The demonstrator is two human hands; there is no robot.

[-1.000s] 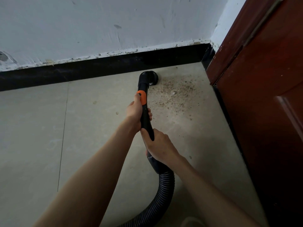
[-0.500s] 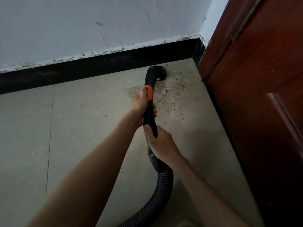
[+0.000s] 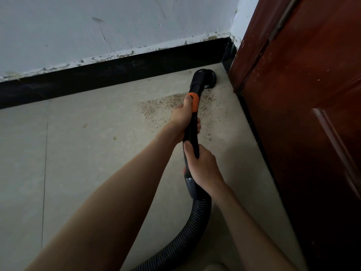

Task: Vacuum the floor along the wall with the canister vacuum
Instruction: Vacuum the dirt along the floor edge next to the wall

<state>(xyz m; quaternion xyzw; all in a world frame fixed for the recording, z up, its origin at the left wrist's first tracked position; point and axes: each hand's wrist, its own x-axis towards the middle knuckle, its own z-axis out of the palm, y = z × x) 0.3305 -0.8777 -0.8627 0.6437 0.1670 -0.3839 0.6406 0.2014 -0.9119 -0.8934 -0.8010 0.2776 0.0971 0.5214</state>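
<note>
Vacuum wand (image 3: 192, 122) runs straight away from the person toward the wall, its brush head (image 3: 205, 78) tucked in the corner by the baseboard (image 3: 117, 75) and door (image 3: 302, 114). Left hand (image 3: 183, 118) grips up by the orange collar, nearer the head; right hand (image 3: 203, 165) wraps the handle behind. Grit patch (image 3: 160, 108) lies just back-left of the head, so I'd guess a pull toward the fingers comes next.

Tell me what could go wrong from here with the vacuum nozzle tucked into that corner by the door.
The nozzle sits in the corner by the black baseboard and the wooden door, so a push could scuff either. The grit patch lies behind the nozzle and could get missed. The hose curls tightly below the right hand and might kink; the left hand grips near the orange collar.
</note>
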